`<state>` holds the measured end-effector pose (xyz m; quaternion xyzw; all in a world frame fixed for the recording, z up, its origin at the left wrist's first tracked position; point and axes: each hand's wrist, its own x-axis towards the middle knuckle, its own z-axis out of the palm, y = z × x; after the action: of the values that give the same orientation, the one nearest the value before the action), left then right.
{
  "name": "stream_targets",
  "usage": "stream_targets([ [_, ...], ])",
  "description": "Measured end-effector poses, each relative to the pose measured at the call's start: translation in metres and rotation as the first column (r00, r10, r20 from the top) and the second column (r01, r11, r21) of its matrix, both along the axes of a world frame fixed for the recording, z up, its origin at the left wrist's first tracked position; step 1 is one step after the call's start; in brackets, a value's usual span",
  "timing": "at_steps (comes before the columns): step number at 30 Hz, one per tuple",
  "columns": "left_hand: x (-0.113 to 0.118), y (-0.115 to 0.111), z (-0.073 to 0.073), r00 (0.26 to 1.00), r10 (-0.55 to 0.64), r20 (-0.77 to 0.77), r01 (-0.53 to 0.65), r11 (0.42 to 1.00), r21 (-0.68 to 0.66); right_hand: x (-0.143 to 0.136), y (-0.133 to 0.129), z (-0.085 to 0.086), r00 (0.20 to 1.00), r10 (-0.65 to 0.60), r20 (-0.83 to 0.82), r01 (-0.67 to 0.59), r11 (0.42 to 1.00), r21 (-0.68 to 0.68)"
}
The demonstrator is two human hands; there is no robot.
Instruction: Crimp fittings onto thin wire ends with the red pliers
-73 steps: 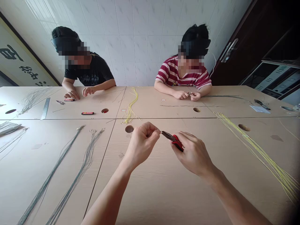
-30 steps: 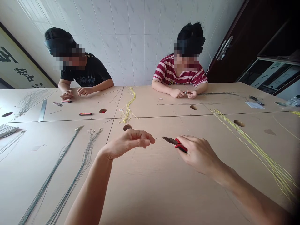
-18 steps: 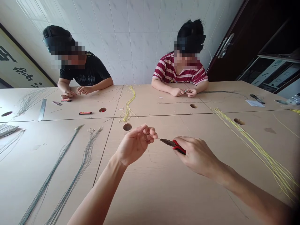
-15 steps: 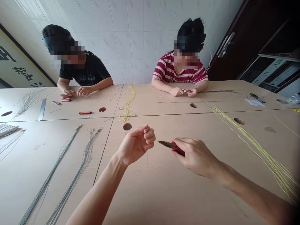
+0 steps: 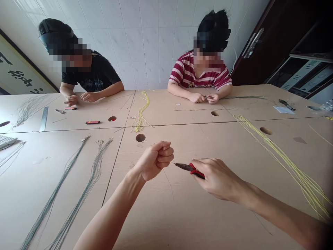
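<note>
My left hand (image 5: 159, 160) is closed in a fist above the middle of the table, around a thin wire (image 5: 170, 185) whose loose end hangs below the fingers. Pliers (image 5: 184, 167) with dark pointed jaws and red-and-black handles are gripped in my right hand (image 5: 217, 178). Their tip points left and sits just short of my left fist, at a short bit of the wire coming out of it. The wire inside the fist is hidden.
Two grey-green wire bundles (image 5: 85, 187) lie at the left, a yellow bundle (image 5: 283, 163) at the right, another yellow bundle (image 5: 142, 111) farther back. The table (image 5: 208, 222) has round holes. Two people sit opposite, one in black (image 5: 101, 74), one in stripes (image 5: 182, 74).
My left fingers have curled tighter into a fist. Both hands and the pliers sit slightly lower in view, and the wire's hanging end shows longer. The view has tilted a little.
</note>
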<state>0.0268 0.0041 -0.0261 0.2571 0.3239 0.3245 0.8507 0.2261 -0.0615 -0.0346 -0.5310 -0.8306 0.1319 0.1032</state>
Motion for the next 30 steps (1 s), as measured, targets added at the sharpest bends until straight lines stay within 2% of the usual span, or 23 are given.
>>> stream_targets([
  [3, 0.001, -0.001, -0.002, 1.000, -0.010, -0.004, 0.010, 1.000, -0.003, -0.001, -0.001, -0.001, 1.000, -0.003, 0.004, 0.003, 1.000, -0.014],
  [5, -0.005, 0.002, -0.002, 0.999, 0.029, -0.014, -0.029, 0.999, -0.018, 0.003, -0.002, -0.003, 1.000, -0.001, 0.008, 0.001, 1.000, -0.027],
  [9, -0.032, 0.016, 0.001, 0.968, 0.250, -0.007, -0.250, 0.968, 0.002, 0.022, -0.004, -0.012, 0.997, -0.071, 0.005, 0.071, 0.994, -0.080],
  [11, -0.042, 0.021, 0.001, 0.926, 0.369, 0.080, -0.371, 0.929, 0.005, 0.028, -0.003, -0.016, 0.988, -0.142, -0.054, 0.137, 0.986, -0.094],
  [15, -0.039, 0.017, 0.001, 0.917, 0.351, 0.189, -0.330, 0.934, -0.133, 0.015, 0.005, -0.014, 0.936, -0.174, -0.305, 0.138, 0.981, -0.137],
  [20, -0.025, 0.006, 0.009, 0.877, 0.324, 0.355, -0.252, 0.939, -0.235, -0.019, 0.014, -0.002, 0.786, -0.219, -0.579, 0.118, 0.971, -0.208],
  [25, -0.020, -0.002, 0.014, 0.838, 0.313, 0.447, -0.231, 0.946, -0.229, -0.044, 0.011, 0.004, 0.630, -0.227, -0.742, 0.061, 0.968, -0.245],
  [30, -0.013, -0.007, 0.011, 0.839, 0.309, 0.448, -0.256, 0.950, -0.177, -0.058, 0.006, 0.007, 0.550, -0.270, -0.790, -0.058, 0.932, -0.359],
])
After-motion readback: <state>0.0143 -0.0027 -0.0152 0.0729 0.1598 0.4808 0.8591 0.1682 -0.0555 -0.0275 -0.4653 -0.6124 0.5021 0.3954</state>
